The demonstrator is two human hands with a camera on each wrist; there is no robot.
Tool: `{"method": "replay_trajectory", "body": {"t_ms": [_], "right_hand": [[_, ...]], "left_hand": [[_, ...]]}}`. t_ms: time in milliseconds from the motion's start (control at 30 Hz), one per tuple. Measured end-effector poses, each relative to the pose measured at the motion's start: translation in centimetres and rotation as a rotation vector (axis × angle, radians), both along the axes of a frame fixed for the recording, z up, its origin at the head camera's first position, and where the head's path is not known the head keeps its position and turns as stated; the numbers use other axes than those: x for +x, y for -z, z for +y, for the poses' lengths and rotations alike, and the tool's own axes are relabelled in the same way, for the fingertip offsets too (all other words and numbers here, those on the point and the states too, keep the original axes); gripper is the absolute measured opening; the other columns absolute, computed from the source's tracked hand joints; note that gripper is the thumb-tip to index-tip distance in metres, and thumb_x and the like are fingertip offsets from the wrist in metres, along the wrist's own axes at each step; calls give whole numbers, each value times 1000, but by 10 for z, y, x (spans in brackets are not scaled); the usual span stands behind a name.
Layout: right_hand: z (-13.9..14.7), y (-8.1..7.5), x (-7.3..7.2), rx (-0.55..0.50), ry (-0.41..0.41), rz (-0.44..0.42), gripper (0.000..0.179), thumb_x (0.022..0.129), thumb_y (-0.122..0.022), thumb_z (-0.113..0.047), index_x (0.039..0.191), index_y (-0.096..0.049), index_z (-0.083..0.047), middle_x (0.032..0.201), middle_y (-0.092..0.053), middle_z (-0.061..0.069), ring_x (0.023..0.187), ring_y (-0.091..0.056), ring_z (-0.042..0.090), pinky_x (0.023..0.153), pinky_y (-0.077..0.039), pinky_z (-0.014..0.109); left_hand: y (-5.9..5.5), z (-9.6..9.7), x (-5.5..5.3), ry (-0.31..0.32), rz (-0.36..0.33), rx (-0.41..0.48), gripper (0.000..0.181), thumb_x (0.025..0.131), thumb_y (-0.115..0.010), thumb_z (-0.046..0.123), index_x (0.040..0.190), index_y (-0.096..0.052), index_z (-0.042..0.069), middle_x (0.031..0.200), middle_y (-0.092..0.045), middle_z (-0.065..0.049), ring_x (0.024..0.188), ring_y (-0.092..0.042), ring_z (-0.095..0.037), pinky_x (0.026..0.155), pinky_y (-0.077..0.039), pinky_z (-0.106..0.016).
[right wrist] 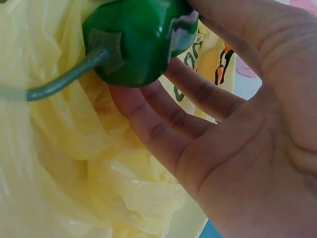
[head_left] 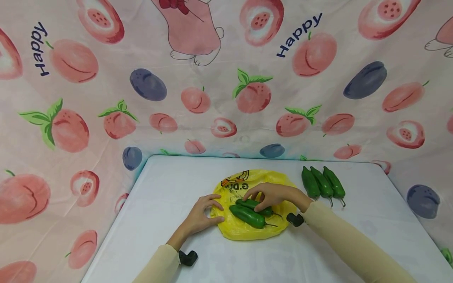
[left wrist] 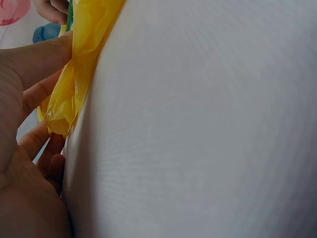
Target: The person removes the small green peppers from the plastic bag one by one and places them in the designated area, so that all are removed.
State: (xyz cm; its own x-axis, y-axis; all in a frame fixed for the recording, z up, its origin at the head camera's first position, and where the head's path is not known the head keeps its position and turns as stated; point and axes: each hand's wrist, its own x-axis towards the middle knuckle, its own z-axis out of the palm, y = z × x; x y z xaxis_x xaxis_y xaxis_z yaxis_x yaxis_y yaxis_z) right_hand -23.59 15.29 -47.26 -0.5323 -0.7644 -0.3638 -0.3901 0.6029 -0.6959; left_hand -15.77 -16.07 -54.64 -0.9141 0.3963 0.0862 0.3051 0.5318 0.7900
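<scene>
A yellow plastic bag (head_left: 244, 235) lies spread on the table, with two green peppers on it. My right hand (head_left: 270, 195) grips the rear green pepper (head_left: 267, 212) between thumb and fingers. Right beside it lies the front green pepper (head_left: 246, 216). In the right wrist view, the gripped pepper's stem end points left, and the fingers curve under its body. At the bag's left edge, my left hand (head_left: 201, 214) touches the plastic with thumb and fingers spread apart. The left wrist view shows the bag's crumpled edge between that thumb and the fingers.
Three more green peppers (head_left: 323, 184) lie side by side on the white table (head_left: 170, 184), behind and right of the bag. A fruit-printed cloth (head_left: 212, 86) hangs behind the table and at its sides. Each wrist carries a small black camera (head_left: 188, 258).
</scene>
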Motion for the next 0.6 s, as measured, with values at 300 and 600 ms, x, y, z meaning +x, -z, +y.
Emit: {"method": "replay_trajectory", "body": {"t_ms": [300,600], "right_hand": [[-1,2,-2,3,-5,6,42,93,-78,-18,132,-67,-29,132,-63,-7,119,-60,19,96,-55,36],[-1,1,0,-6,3,1,41,94,-77,-17,132,-67,-28,132,-63,-7,118,-60,19,96,-55,36]], "left_hand": [[0,0,0,-3,-1,-3,23,83,-86,37,101,-73,31,148,-54,1,141,-41,-29,116,-27,-62],[0,1,0,-1,2,1,22,84,-86,36,101,-73,32,149,-54,1,141,-41,-30,116,-27,-62]]}}
